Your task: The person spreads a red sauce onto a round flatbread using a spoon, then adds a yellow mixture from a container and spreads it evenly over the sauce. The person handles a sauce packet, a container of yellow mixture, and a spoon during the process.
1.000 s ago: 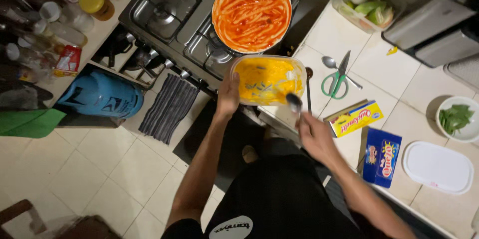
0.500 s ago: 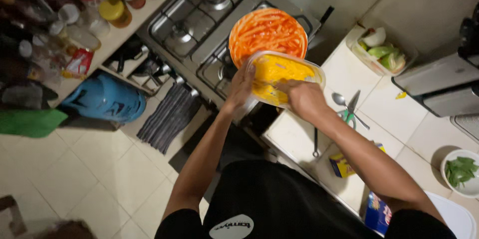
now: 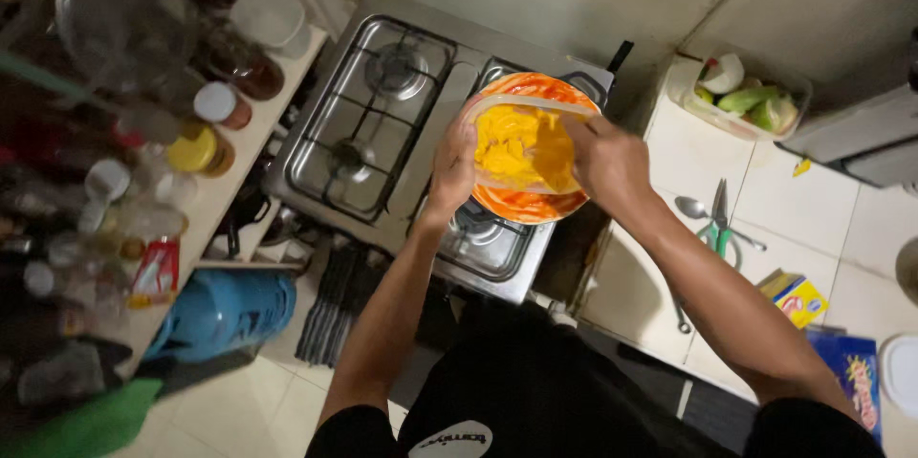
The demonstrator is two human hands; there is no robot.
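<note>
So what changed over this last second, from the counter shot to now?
The clear container of yellow food went from the counter edge to above the pan of red sauce, tipped. The right hand came onto its rim; the left hand kept hold. Scissors and spoon stayed put.

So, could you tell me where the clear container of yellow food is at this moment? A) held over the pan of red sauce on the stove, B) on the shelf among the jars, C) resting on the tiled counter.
A: the left hand and right hand hold the container above the pan on the stove.
</note>
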